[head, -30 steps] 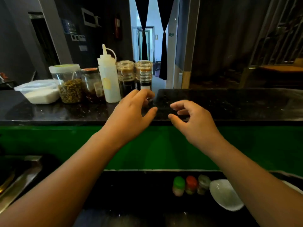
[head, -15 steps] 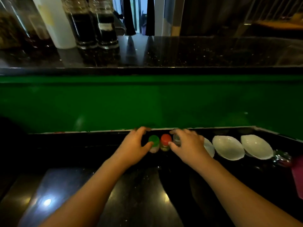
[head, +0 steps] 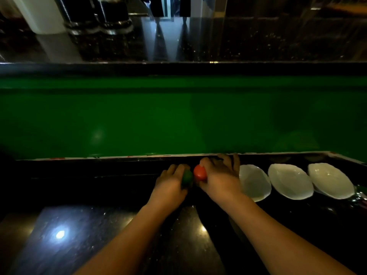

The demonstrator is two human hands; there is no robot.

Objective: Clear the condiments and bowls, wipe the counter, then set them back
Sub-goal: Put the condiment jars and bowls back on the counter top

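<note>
On the lower black counter (head: 99,235), close to the green wall, my left hand (head: 170,187) grips a small shaker with a green cap (head: 187,178). My right hand (head: 220,177) grips a shaker with a red cap (head: 200,172); a third shaker seen earlier is hidden under this hand. Three white bowls stand in a row to the right: the nearest bowl (head: 255,182) touches my right hand, then a middle bowl (head: 290,181) and a far bowl (head: 330,180).
A green wall panel (head: 178,116) rises behind the counter to an upper black ledge (head: 258,40). On that ledge at the top left stand a white squeeze bottle (head: 41,14) and dark sauce jars (head: 99,16). A shiny object (head: 360,195) lies at the right edge.
My hands dropped from the upper ledge to the lower counter. In the last half second they closed on the shakers: the left around the green-capped one, the right around the red-capped one.
</note>
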